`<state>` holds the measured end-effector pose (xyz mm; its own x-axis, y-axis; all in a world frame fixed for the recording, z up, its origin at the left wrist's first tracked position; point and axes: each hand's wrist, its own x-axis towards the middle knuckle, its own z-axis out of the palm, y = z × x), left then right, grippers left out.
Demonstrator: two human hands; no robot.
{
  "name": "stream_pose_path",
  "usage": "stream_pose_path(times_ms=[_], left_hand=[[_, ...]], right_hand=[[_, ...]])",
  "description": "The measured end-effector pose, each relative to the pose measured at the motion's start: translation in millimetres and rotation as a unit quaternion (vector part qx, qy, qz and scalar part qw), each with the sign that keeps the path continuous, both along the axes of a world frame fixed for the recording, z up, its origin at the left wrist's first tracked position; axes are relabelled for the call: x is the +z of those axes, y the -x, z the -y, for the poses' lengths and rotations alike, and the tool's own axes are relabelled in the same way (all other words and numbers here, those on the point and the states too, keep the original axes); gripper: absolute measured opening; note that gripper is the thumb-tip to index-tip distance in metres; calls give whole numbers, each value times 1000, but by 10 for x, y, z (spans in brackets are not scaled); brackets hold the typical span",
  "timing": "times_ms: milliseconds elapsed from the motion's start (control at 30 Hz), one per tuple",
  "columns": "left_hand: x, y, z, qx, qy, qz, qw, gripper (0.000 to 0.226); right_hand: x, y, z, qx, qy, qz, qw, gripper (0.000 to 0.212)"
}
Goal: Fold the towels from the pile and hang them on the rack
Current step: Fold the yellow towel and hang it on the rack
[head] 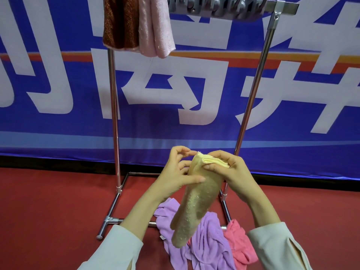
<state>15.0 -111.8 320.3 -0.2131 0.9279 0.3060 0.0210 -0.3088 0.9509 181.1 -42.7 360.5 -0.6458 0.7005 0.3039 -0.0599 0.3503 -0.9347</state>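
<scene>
Right hand (228,169): fingers curled over the upper end of a folded pale-yellow terry towel (202,201), gripping the stacked layers at its top edge. Left hand (175,172): thumb laid across the front face of the same towel just below the right hand, middle fingers curled against its left edge, index finger bent and touching the top corner; both hands hold the towel. The towel is folded into a long narrow strip and hangs tilted from the hands, lower end towards the left, clear of the floor. Both forearms show light grey sleeves (120,248). Directly under the hanging strip lies the pile: a crumpled lilac cloth towel (210,242) with a crumpled bright pink towel (238,242) touching its right side, both on the red floor (39,211) inside the base of a chrome tube rack (114,114). Over the left portion of the rack's top bar hang a folded dark brown towel (120,22) and, just beside it on the right, a folded light pink towel (155,28). Grey hooks (214,6) sit on the bar further right. Behind the rack hangs a blue banner with large white characters (58,55).
</scene>
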Motion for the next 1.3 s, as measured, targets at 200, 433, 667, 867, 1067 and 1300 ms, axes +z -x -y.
stream_pose_path(times_ms=[200,433,667,867,1067,1300], left_hand=[[-185,-38,6,-81,115,-87,986,58],[-337,-17,-13,-115,200,-115,966,36],[-508,-10,19,-123,238,-182,946,35],[-441,67,72,-154,230,-160,948,34],[-179,121,168,-130,165,98,973,31],[88,166,225,-124,86,185,971,40]], right_hand=[[119,-41,45,43,3,-7,999,14],[183,-71,40,30,2,-7,1000,12],[259,-76,77,-22,29,-29,999,19],[231,-127,-94,-162,65,-81,981,11],[-181,-209,-533,-259,241,-72,932,29],[-557,-46,-628,-221,280,48,933,18]])
